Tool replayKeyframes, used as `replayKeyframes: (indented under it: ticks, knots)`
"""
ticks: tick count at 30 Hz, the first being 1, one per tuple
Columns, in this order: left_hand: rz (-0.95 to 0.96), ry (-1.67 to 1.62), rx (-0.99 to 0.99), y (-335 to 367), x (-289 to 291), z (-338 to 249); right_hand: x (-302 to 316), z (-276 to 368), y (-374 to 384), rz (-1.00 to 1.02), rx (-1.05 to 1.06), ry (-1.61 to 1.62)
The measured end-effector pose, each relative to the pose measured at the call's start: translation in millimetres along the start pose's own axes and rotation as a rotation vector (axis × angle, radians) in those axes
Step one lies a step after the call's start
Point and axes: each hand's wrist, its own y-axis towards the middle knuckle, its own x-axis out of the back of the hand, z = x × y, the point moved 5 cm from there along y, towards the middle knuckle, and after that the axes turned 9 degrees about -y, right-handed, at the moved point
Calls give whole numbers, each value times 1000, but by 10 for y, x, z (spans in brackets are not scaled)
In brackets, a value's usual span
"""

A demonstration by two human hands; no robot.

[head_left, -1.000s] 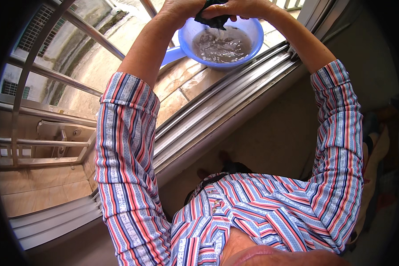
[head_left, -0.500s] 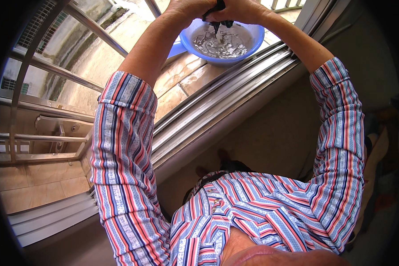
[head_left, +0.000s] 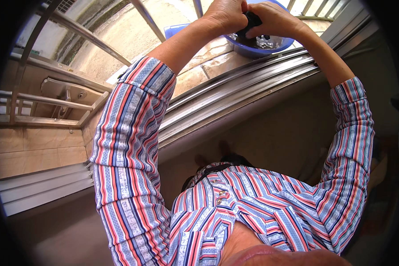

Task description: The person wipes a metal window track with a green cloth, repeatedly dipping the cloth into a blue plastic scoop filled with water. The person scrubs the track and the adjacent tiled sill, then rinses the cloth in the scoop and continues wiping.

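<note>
My left hand [head_left: 227,16] and my right hand [head_left: 277,20] are side by side above a round blue basin [head_left: 253,52]. Both are closed on a bunched, wet-looking black cloth [head_left: 252,23], which hangs between them. Below the cloth, greyish water [head_left: 270,43] with rippled highlights fills part of the basin. My hands and the cloth hide the basin's far left part.
The basin stands on a tiled ledge [head_left: 221,64] beyond a metal sliding-window track [head_left: 208,104]. Metal railing bars [head_left: 86,33] run along the left and outer side. Another blue object [head_left: 175,30] lies left of the basin. A lever door handle [head_left: 68,95] shows at far left.
The view has shifted, so the basin appears farther up and right. My hands have drawn the black cloth into a tighter bunch; the stream falling from it into the water no longer shows.
</note>
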Motion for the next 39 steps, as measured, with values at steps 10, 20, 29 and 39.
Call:
replayKeyframes:
  ticks: [10,20,29,39]
  knots:
    - [-87,-185,-14,-1625,996,60,-151,1468,-294,-267,229,-14]
    - [-453,-42,159,-2946,1671,1321,-1040,1273,-325,-40,294,-6]
    - [-628,-51,213,-3673,1729,1940,-1683,2325,758,-48,598,176]
    - [-787,-197,47,-3656,2012,1636,-1125,1994,644,-9,416,77]
